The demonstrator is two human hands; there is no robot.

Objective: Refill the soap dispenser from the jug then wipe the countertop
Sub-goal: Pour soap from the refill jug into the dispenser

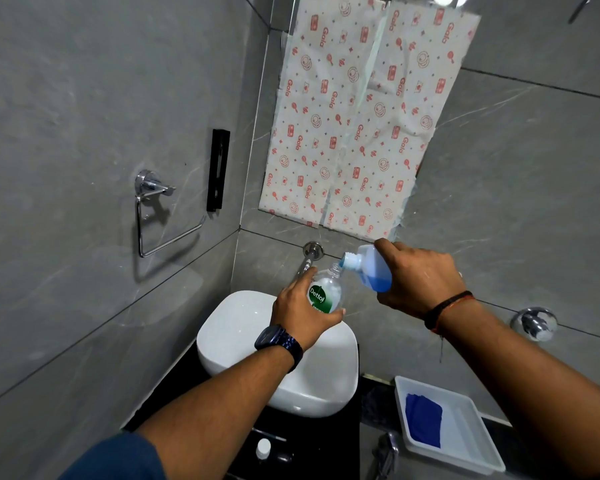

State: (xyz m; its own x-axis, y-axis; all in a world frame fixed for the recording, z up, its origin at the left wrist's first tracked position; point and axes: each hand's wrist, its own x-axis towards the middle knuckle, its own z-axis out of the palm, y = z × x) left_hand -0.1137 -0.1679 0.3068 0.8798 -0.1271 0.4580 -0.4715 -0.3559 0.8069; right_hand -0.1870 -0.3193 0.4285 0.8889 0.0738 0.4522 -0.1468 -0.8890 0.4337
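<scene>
A: How is the jug [373, 268] held?

B: It is gripped by the right hand [418, 277] and tipped over, its long axis lying nearly level. The blue neck is pointed left and slightly down, and is met at the open mouth of the soap dispenser [326, 289]. Blue liquid is seen pooled in the jug's lower side.

A: And the dispenser?

B: It is clasped around its body by the left hand [300, 315] and held above the white basin [243, 327], its long axis leaned a little to the right, mouth upward. No pump is fitted on it.

A: What is found nearby?

B: A wall spout [308, 259] is seen just behind the dispenser. A small white cap [263, 448] is seen on the black countertop [326, 441] in front of the basin. To the right, a white tray [465, 434] is set with a blue cloth [424, 424] lying in it. A chrome towel ring [160, 216] is mounted on the left wall. Nothing is placed between the two bottles.

A: Any writing?

B: "Dettol" is read on the dispenser's green label. "Gala" is printed repeatedly in red on the patterned sheets [354, 116] covering the mirror.
</scene>
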